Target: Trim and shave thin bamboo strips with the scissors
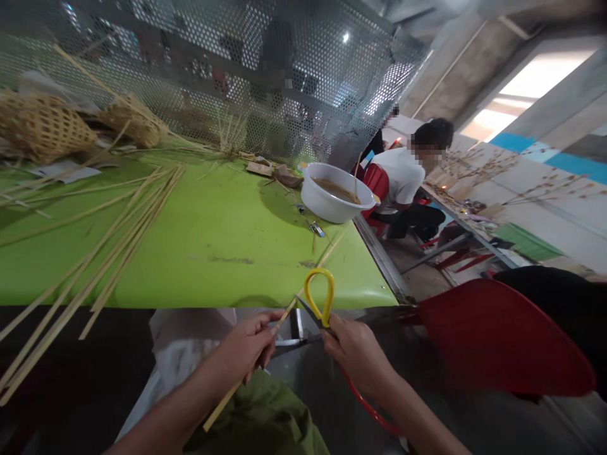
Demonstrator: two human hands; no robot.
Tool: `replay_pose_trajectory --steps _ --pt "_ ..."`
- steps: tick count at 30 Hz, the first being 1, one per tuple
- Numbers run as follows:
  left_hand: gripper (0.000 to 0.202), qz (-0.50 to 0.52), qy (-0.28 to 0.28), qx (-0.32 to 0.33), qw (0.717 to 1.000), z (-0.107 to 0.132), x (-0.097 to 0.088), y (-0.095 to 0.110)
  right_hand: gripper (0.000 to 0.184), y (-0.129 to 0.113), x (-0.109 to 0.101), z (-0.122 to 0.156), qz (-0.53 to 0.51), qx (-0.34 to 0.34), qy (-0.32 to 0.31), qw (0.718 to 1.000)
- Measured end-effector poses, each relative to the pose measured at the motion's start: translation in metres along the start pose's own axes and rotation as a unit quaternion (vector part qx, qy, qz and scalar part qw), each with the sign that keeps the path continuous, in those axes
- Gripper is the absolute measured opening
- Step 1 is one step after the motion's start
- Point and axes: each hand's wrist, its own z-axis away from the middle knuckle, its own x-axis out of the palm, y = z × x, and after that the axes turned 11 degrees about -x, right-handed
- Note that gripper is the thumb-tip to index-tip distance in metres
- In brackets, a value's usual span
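My left hand is closed on a thin bamboo strip that runs from my lap up over the edge of the green table. My right hand is closed on yellow-handled shears, whose blades meet the strip just beyond my left fingers. Both hands hover just off the table's near edge, above my lap.
Several long bamboo strips lie across the table's left side. Woven baskets sit at the far left by a perforated metal screen. A white bowl of brown liquid stands at the far right corner. A red chair is at my right; a seated person is beyond.
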Motion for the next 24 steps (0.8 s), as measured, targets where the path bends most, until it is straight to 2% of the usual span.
replay_pose_trajectory --steps 4,9,14,20,24 --pt "0.055 -0.003 -0.006 0.005 1.0 0.004 -0.002 0.001 0.019 0.006 0.0 -0.008 0.018 0.048 0.034 0.998" --pt "0.056 0.005 -0.015 0.0 1.0 0.001 -0.004 -0.004 0.012 0.002 0.005 -0.005 0.01 0.009 0.015 1.0" --pt "0.057 -0.004 -0.011 -0.009 1.0 0.007 -0.005 0.001 0.019 0.009 0.001 -0.008 -0.002 0.059 0.016 0.998" --pt "0.058 -0.006 0.005 -0.009 1.0 0.011 -0.007 0.006 0.016 0.004 -0.002 -0.01 -0.021 0.016 -0.007 1.0" --pt "0.061 -0.015 0.003 -0.028 0.999 0.012 -0.008 0.007 0.019 0.01 -0.006 -0.016 -0.022 0.055 0.011 0.998"
